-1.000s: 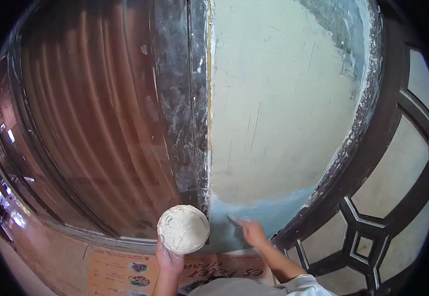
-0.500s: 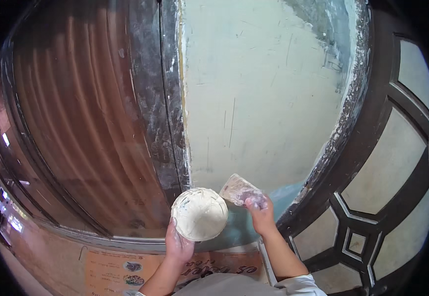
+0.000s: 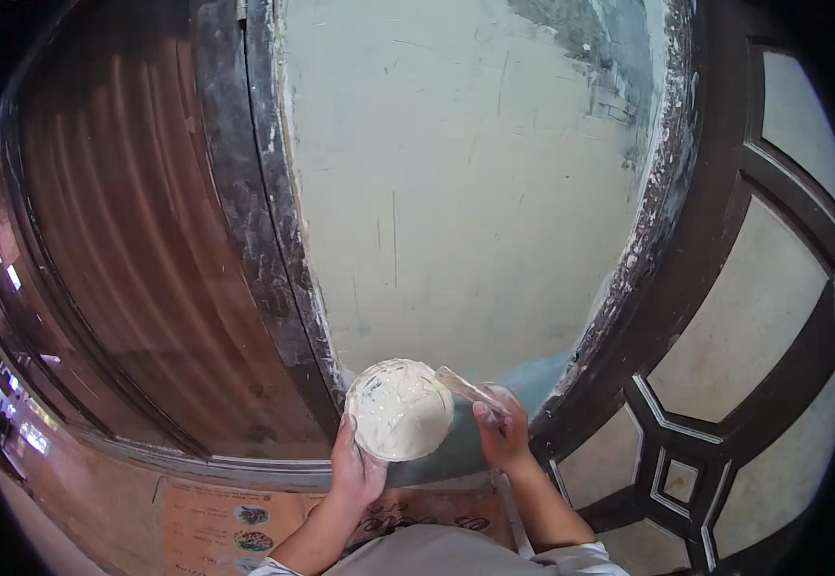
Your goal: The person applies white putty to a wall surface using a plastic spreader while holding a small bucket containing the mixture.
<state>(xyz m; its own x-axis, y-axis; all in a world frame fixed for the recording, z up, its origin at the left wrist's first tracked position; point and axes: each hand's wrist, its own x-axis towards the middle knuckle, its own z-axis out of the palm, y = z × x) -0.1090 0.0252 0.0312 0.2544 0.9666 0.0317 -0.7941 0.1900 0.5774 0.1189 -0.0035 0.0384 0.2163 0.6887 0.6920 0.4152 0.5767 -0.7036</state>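
My left hand (image 3: pixel 356 465) grips a round tub of cream-coloured putty (image 3: pixel 400 411) from its lower left side. The putty's surface is streaked and uneven. In my right hand (image 3: pixel 504 428) is a flat, putty-smeared scraper (image 3: pixel 470 388), turned nearly edge-on, its far left corner close by the tub's right rim. Whether it touches the rim I cannot tell. White smears cover the fingers of the right hand. Beyond both hands stands a wall panel (image 3: pixel 446 202) coated in pale putty, with thin scratches and a bare grey-blue patch at its upper right.
Dark, paint-spattered frame posts (image 3: pixel 269 192) border the panel. Left of it is a window with a brown curtain (image 3: pixel 120 240) behind glass. A dark door with pale inset panels (image 3: pixel 725 317) stands at the right. An orange printed banner (image 3: pixel 216 528) lies low in front.
The scraper has turned from showing its broad face to nearly edge-on, still beside the tub. The tub has shifted slightly right, and the whole view has swung a little to the right.
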